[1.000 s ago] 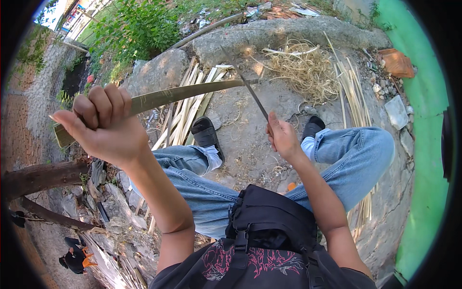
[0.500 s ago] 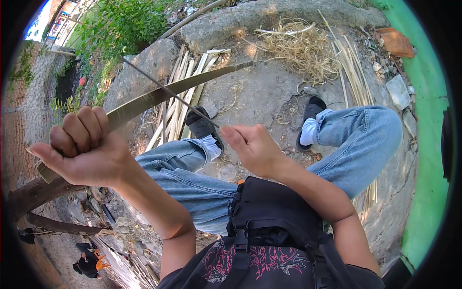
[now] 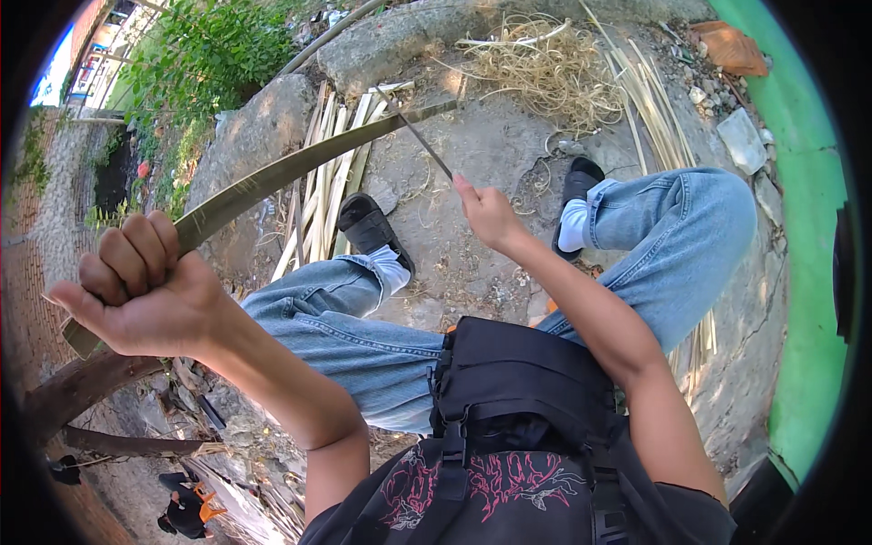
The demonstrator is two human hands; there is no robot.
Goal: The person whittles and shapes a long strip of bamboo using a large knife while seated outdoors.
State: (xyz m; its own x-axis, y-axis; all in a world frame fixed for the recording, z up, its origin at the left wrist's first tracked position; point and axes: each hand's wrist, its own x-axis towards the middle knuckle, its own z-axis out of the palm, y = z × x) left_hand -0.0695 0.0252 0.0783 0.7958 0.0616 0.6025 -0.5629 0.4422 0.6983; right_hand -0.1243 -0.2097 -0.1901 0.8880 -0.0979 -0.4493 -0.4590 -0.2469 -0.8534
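My left hand (image 3: 150, 286), raised at the left, is closed round the near end of a long, curved, greenish-brown bamboo strip (image 3: 282, 184). The strip slants away to the upper right, tapering to a thin far end. Ahead of my body, my right hand (image 3: 490, 214) grips a thin, dark, straight blade (image 3: 420, 141), seen nearly edge-on, its handle hidden in the fist. The blade points up and to the left and crosses the strip near its far end. I cannot tell whether the two touch.
Pale split strips (image 3: 329, 173) lie beyond my left foot, with more strips (image 3: 656, 104) at the far right. A tangled heap of shavings (image 3: 554, 77) lies between them. Stone blocks (image 3: 400, 45) border the ground; a green wall (image 3: 813, 272) rises right. A seated person (image 3: 186, 511) shows lower left.
My right hand has moved away from my body and slightly right, carrying the blade toward the strip's far end. My left hand keeps its hold on the strip, shifted slightly left in the picture.
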